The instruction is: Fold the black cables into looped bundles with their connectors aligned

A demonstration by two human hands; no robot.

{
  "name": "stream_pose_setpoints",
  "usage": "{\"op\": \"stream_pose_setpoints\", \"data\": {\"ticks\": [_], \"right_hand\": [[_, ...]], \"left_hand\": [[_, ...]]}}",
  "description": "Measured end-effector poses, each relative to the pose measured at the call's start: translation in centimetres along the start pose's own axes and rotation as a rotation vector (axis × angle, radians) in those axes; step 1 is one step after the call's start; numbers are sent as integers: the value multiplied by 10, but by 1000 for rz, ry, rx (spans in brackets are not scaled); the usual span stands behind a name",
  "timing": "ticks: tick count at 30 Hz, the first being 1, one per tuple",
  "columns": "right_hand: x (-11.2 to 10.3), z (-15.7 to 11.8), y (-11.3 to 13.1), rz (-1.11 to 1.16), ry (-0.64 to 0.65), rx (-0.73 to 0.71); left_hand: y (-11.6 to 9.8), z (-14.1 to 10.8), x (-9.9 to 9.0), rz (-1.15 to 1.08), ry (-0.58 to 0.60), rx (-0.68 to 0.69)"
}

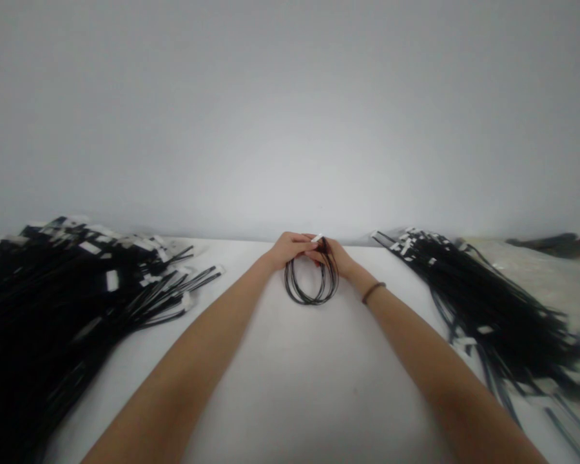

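Observation:
Between my two hands hangs a thin black cable (309, 301), wound into several loose loops, with a white connector (318, 238) showing at the top. My left hand (290, 248) pinches the upper left of the coil, fingers pointing inward. On the other side my right hand (336, 256) grips the coil's top right, its fingers partly hidden behind the loops. The fingertips of both hands meet near the white connector. A dark band circles my right wrist.
A large heap of black cables with white connectors (111, 280) covers the white table's left side. Another bundle of black cables (483, 303) lies at the right, beside clear plastic bags (536, 270). A pale wall (290, 116) rises behind the table's back edge.

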State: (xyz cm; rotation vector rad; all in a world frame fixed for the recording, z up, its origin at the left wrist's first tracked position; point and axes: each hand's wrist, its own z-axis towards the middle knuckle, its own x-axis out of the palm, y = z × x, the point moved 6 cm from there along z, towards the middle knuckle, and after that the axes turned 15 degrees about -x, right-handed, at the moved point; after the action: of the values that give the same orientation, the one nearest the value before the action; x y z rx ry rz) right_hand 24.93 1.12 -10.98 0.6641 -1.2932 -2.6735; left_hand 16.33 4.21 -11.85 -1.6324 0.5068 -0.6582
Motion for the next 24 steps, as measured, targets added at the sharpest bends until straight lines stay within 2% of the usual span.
{"op": "stream_pose_setpoints", "data": {"ticks": [12,24], "right_hand": [[0,1,4,-42,3,-2],[1,1,1,-11,-26,18]], "left_hand": [[5,4,-5,6,-51,-24],[4,3,2,44,-49,-32]]}}
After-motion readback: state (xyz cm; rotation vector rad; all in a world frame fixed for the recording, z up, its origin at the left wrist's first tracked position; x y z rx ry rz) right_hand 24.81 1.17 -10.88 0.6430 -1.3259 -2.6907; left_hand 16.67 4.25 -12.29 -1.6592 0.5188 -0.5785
